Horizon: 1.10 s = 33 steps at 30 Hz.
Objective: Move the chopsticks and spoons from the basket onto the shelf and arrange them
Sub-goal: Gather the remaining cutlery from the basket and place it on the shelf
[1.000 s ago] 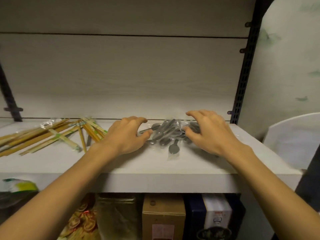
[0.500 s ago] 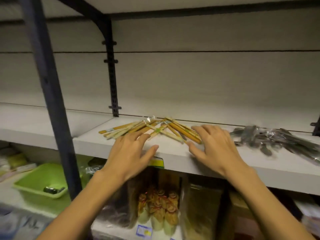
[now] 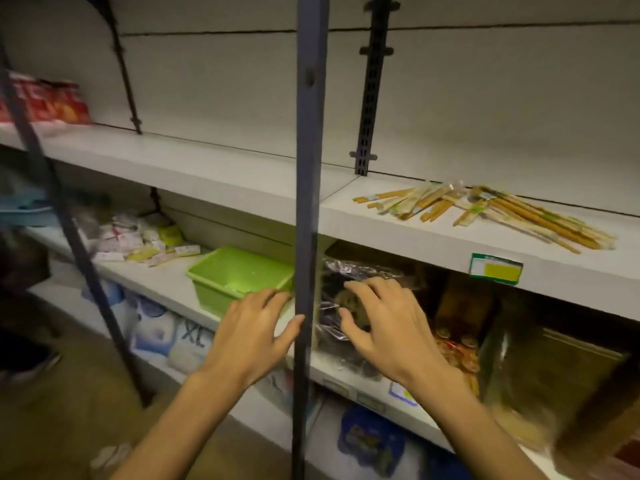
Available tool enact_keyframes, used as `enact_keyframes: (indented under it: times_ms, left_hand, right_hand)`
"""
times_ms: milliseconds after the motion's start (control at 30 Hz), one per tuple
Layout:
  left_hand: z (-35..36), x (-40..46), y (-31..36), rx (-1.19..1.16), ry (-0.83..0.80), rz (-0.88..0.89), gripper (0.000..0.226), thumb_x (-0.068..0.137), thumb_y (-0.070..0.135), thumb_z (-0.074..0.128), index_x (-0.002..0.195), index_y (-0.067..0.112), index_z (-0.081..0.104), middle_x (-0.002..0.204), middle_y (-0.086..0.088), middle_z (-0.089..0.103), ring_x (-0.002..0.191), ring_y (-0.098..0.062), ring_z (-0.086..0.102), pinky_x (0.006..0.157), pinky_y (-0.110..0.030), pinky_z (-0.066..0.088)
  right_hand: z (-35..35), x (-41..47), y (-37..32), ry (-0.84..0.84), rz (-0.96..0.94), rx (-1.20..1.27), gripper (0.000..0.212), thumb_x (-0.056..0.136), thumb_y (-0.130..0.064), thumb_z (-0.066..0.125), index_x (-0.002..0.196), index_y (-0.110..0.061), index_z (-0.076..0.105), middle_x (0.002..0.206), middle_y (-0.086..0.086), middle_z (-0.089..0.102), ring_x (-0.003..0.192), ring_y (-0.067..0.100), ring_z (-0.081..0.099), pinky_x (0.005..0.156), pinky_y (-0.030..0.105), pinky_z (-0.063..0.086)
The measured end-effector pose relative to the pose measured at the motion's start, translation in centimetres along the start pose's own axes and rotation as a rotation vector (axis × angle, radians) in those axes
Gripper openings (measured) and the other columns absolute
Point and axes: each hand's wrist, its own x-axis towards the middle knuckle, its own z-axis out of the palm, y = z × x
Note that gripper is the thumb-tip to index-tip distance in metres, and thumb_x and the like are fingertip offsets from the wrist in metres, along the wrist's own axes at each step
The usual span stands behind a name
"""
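Note:
Wrapped wooden chopsticks (image 3: 485,211) lie in a loose fan on the white upper shelf (image 3: 398,230) at the right. The spoons are out of view. A green plastic basket (image 3: 239,275) stands on the lower shelf, left of a dark upright post (image 3: 306,202); its visible inside looks empty. My left hand (image 3: 254,336) hovers just in front of the basket with fingers spread and holds nothing. My right hand (image 3: 384,327) hangs right of the post, fingers loosely bent, in front of a dark wrapped package (image 3: 349,271), also holding nothing.
The dark post crosses between my two hands. Small white and yellow packets (image 3: 138,239) lie left of the basket. Jars and boxes (image 3: 460,348) fill the lower shelf at right. A green price label (image 3: 496,268) sits on the upper shelf edge. Red packages (image 3: 45,102) stand far left.
The view has swung left and down, so the spoons left the picture. Both hands dropped from the upper shelf by the chopsticks to the level of the lower shelf, near the green basket.

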Motion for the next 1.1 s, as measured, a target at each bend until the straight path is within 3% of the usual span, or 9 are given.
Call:
enact_keyframes:
  times_ms: [333, 533, 667, 867, 1033, 1100]
  left_hand:
    - [5.1, 0.1, -17.5, 0.085, -0.181, -0.262, 0.045, 0.094, 0.048, 0.044, 0.129, 0.021, 0.055, 0.126, 0.000, 0.061, 0.115, -0.024, 0.055, 0.092, -0.036, 0.044]
    - [8.2, 7.7, -25.0, 0.074, -0.308, -0.262, 0.044, 0.095, 0.045, 0.044, 0.129, 0.018, 0.054, 0.128, -0.005, 0.060, 0.113, -0.026, 0.056, 0.092, -0.036, 0.045]
    - [10.6, 13.6, -29.1, 0.053, -0.326, -0.206, 0.037, 0.095, 0.036, 0.046, 0.126, 0.019, 0.056, 0.128, -0.006, 0.060, 0.114, -0.027, 0.055, 0.092, -0.036, 0.043]
    - [15.0, 19.1, -33.7, -0.131, -0.452, -0.140, 0.027, 0.093, 0.024, 0.053, 0.117, 0.014, 0.064, 0.118, -0.010, 0.063, 0.107, -0.028, 0.057, 0.089, -0.036, 0.047]
    - [18.2, 22.3, -37.4, -0.217, -0.636, -0.083, 0.027, 0.083, 0.021, 0.069, 0.106, 0.006, 0.067, 0.111, -0.013, 0.067, 0.106, -0.029, 0.061, 0.090, -0.036, 0.049]
    - [19.3, 22.5, -38.4, -0.177, -0.716, -0.056, 0.039, 0.082, 0.025, 0.072, 0.116, 0.008, 0.064, 0.116, -0.013, 0.065, 0.109, -0.029, 0.060, 0.092, -0.035, 0.050]
  right_hand:
    - [15.7, 7.7, -8.3, -0.188, 0.001, 0.308, 0.041, 0.091, -0.040, 0.053, 0.127, -0.020, 0.057, 0.118, 0.001, 0.060, 0.109, 0.021, 0.054, 0.090, 0.035, 0.044]
    - [24.0, 15.2, -9.7, -0.220, 0.171, 0.454, 0.031, 0.093, -0.032, 0.054, 0.121, -0.021, 0.060, 0.115, 0.000, 0.062, 0.104, 0.017, 0.056, 0.086, 0.030, 0.045]
    - [29.2, 20.1, -9.4, -0.256, 0.310, 0.491, 0.029, 0.094, -0.028, 0.054, 0.118, -0.014, 0.063, 0.110, 0.007, 0.065, 0.097, 0.022, 0.059, 0.083, 0.031, 0.047]
    - [34.9, 23.6, -10.0, -0.540, 0.588, 0.423, 0.040, 0.093, -0.037, 0.058, 0.114, -0.003, 0.061, 0.113, 0.020, 0.063, 0.102, 0.033, 0.059, 0.084, 0.036, 0.049]
    - [36.7, 24.7, -10.5, -0.814, 0.710, 0.293, 0.050, 0.087, -0.029, 0.065, 0.131, -0.012, 0.050, 0.132, 0.016, 0.052, 0.119, 0.031, 0.052, 0.091, 0.030, 0.044]
    - [37.3, 24.4, -11.6, -0.837, 0.745, 0.211, 0.053, 0.088, -0.029, 0.063, 0.136, -0.016, 0.044, 0.133, 0.016, 0.049, 0.122, 0.032, 0.050, 0.096, 0.033, 0.043]
